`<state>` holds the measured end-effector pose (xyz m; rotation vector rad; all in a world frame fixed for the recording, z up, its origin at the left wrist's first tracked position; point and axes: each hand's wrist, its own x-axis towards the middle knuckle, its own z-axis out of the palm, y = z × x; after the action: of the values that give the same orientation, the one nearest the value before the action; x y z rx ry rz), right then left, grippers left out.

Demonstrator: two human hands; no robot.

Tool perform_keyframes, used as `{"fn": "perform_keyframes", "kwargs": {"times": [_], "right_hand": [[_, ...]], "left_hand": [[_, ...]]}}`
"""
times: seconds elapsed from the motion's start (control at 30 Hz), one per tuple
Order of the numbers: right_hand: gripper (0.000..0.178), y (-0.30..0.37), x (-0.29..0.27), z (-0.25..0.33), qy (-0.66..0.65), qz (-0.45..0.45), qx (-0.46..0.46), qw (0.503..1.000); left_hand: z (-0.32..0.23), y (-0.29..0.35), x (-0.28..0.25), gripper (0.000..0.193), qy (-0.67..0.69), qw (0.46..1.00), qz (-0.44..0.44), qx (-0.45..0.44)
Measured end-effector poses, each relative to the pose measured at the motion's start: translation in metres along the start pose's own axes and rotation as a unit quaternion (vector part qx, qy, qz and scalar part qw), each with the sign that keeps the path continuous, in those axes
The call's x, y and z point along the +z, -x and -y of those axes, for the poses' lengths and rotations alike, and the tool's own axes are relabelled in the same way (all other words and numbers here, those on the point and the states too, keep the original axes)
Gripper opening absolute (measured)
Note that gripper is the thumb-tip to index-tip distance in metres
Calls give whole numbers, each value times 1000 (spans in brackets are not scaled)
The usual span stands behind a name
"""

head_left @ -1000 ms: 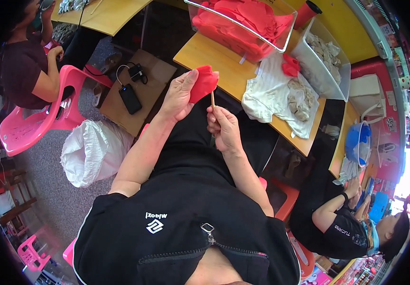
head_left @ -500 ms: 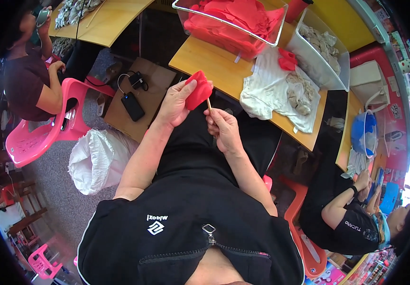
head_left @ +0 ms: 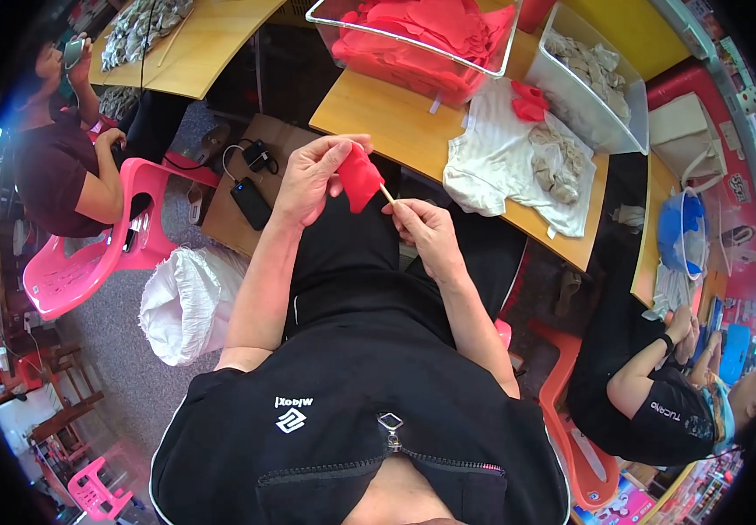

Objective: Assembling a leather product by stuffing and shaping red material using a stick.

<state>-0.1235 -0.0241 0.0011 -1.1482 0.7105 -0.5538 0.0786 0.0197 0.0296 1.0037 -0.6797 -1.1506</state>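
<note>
Above my lap, my left hand (head_left: pixel 312 179) pinches a small piece of red fabric (head_left: pixel 360 179) between thumb and fingers. My right hand (head_left: pixel 428 232) grips a thin wooden stick (head_left: pixel 387 194), whose far end meets the fabric's right side. Whether the tip is inside the fabric or behind it, I cannot tell. Beyond my hands, a white shirt (head_left: pixel 492 153) lies spread on the wooden table (head_left: pixel 382 109). On the shirt rest a red piece (head_left: pixel 529 102) and crumpled beige pieces (head_left: pixel 555 164).
A clear bin (head_left: pixel 507 52) heaped with red pieces and another bin (head_left: pixel 575 105) of beige pieces stand on the table. A white sack (head_left: pixel 187 306) and a pink chair (head_left: pixel 80 271) are left. One person (head_left: pixel 63 175) sits left, another (head_left: pixel 658 402) works at right.
My left hand has turned and shifted slightly left, and the red fabric now hangs downward from its fingers. The right hand with the stick has moved a little to the right.
</note>
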Motion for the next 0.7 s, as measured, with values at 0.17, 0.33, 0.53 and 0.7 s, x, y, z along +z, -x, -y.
{"fn": "perform_keyframes", "kwargs": {"times": [0.17, 0.33, 0.53, 0.7], "right_hand": [[31, 3, 5, -25, -78, -48, -23, 996], [37, 3, -2, -11, -109, -72, -67, 989], [32, 8, -9, 0, 55, -82, -122, 988], [28, 15, -3, 24, 266, -110, -132, 948]], "left_hand": [[11, -4, 6, 23, 66, 996, -48, -39], [5, -2, 6, 20, 147, 981, -118, -52], [8, -1, -11, 19, 155, 982, -107, -20], [5, 3, -7, 20, 135, 985, -111, 3]]}}
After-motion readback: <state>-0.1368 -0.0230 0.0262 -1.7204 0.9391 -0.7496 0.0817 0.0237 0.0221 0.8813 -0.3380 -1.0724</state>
